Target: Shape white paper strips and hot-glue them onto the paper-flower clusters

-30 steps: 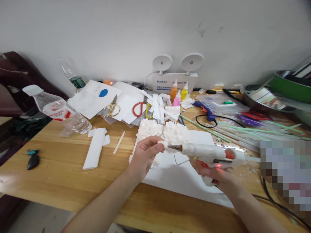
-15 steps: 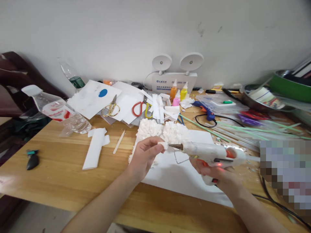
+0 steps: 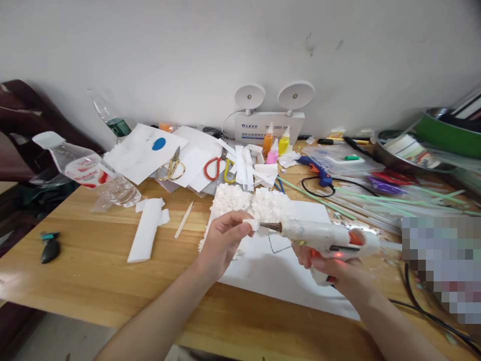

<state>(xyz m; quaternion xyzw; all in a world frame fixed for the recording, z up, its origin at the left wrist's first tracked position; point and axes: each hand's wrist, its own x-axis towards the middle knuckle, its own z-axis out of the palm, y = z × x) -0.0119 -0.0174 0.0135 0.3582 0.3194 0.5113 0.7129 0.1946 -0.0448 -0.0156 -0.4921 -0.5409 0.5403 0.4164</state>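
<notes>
Between the thumb and fingers of my left hand point(image 3: 225, 240) is a small white paper piece point(image 3: 249, 224). My right hand point(image 3: 330, 265) is wrapped round the handle of a white hot glue gun point(image 3: 315, 235), whose red light glows. The gun lies level and its nozzle points left, at or very close to the paper piece; I cannot tell whether they touch. Below both hands a white sheet point(image 3: 263, 281) lies on the table, with clusters of crumpled white paper bits point(image 3: 270, 203) along its far part, partly hidden by my left hand.
On the wooden table point(image 3: 93, 271) lie a folded white paper strip point(image 3: 145, 235), a wooden stick point(image 3: 184, 219), gold scissors point(image 3: 173, 168) and a tilted water bottle point(image 3: 90, 170). Small paint bottles point(image 3: 273, 153) stand at the back. A blue glue gun point(image 3: 317, 168) and glue sticks point(image 3: 361, 205) lie right.
Almost nothing differs. The paper piece and the glue gun's nozzle have shifted very slightly to the left; both hands keep their hold.
</notes>
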